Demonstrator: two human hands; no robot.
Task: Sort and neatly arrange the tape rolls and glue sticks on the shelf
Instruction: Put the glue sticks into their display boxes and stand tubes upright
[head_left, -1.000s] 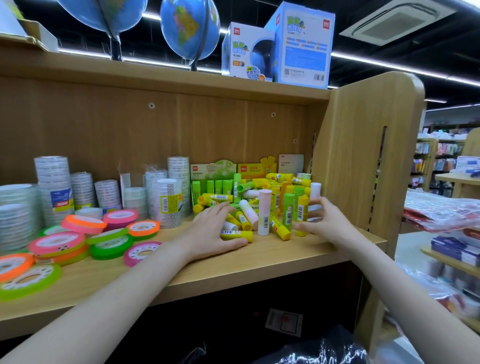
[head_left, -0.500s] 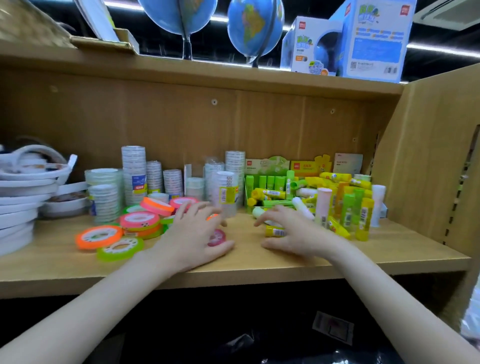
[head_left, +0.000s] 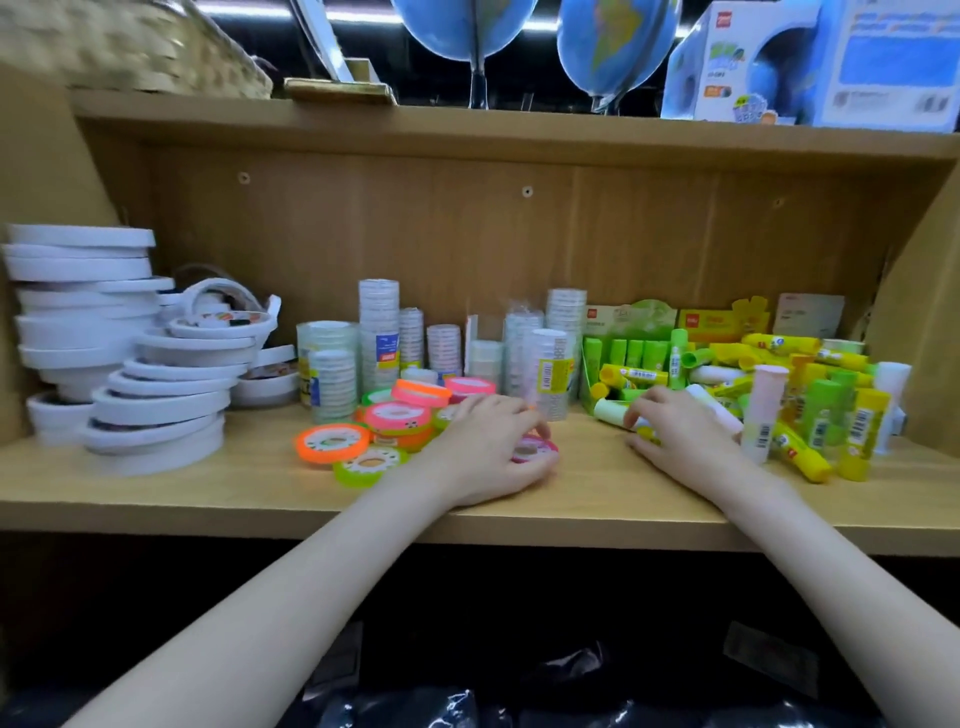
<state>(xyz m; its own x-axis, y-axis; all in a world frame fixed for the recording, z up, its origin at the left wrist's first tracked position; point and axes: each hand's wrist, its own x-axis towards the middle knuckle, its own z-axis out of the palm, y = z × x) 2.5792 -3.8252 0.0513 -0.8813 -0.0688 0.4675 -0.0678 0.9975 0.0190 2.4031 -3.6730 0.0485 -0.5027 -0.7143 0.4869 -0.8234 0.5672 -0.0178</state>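
Left hand: the left hand (head_left: 488, 452) lies palm down at the centre of the frame, fingers curled over a pink tape roll (head_left: 535, 451) flat on the shelf board; whether it grips or only covers the roll, I cannot tell.
Right hand: the right hand (head_left: 680, 434), right of centre, has its fingers bent down onto a pale green glue stick (head_left: 613, 413) and a yellow one lying at the edge of the pile; a true pinch cannot be made out.
Tape rolls: neon rolls (head_left: 397, 418) in pink, orange and green overlap loosely just left of the left hand; clear tape stacks (head_left: 379, 332) stand behind them; white rolls (head_left: 156, 395) lean in crooked piles at the left of the frame.
Glue sticks: the glue stick pile (head_left: 810, 395) at the right mixes standing and lying sticks, with a green display box (head_left: 623, 353) behind.
Risk, sticks: the upright sticks look top-heavy and crowded, so a sweep of the right hand would likely topple them, and round ones could roll off the front edge.
Risk, tape: dragging the pink roll leftward may nudge the neon heap apart; the leaning white piles could slide if bumped.
Shelf: a wooden shelf (head_left: 208, 493) with back panel and slanted side walls, bare board toward the front.
Room: a shop; two globes (head_left: 613, 47), boxes and a woven basket (head_left: 130, 47) sit on the board above, along the top of the frame.
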